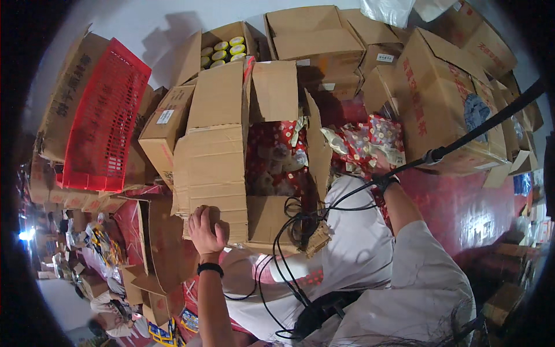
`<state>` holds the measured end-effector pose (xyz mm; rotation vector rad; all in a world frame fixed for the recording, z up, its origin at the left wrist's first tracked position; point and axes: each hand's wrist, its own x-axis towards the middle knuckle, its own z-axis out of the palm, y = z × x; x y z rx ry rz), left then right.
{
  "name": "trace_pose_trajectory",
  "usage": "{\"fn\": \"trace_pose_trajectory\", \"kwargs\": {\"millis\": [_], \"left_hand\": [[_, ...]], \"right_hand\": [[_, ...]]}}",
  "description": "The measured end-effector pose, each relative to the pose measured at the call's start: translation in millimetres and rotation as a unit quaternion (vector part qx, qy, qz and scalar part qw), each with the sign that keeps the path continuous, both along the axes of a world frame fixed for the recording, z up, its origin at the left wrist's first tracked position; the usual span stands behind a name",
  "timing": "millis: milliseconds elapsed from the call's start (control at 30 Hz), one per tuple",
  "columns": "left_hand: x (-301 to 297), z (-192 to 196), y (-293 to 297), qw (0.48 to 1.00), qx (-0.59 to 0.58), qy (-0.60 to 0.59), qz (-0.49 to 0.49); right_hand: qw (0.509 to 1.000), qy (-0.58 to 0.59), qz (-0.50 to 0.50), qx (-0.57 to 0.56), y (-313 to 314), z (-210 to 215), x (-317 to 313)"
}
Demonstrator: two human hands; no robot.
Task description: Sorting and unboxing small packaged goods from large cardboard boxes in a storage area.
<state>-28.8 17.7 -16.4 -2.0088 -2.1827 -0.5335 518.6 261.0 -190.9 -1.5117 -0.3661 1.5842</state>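
Observation:
An opened cardboard box (211, 156) stands in front of me with its flaps spread. Inside it lie several red packets (277, 153) with a pale floral pattern. My left hand (206, 230) rests on the box's near left flap, palm down, thumb apart from the fingers. To the right of the box, my right hand (380, 166) grips a red patterned packet (385, 134); its fingers are partly hidden by the packet and a black cable. More crinkled packets with gold-coloured ends lie beside that one, close to the box's right wall.
Black cables (300, 225) hang across my lap and the box's near edge. A red plastic crate (107, 121) leans at the left. Behind stands a carton of yellow-lidded cans (222, 52). A large carton (445, 104) is at the right. Another person (113, 312) sits at the lower left.

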Motion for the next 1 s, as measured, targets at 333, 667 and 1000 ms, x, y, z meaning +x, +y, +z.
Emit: {"fn": "trace_pose_trajectory", "kwargs": {"millis": [333,667,1000], "left_hand": [[1.1,2.9,0.8,1.0,0.014,-0.007,0.003],[-0.2,1.5,-0.1,1.0,0.014,-0.022,0.004],[-1.5,1.4,0.9,0.999,0.019,-0.037,-0.002]], "right_hand": [[1.0,-0.027,-0.007,-0.005,10.9,10.8,-8.3],[0.953,0.097,0.228,0.177,19.7,70.6,-48.7],[0.895,0.06,0.42,0.138,21.5,73.7,-243.5]]}}
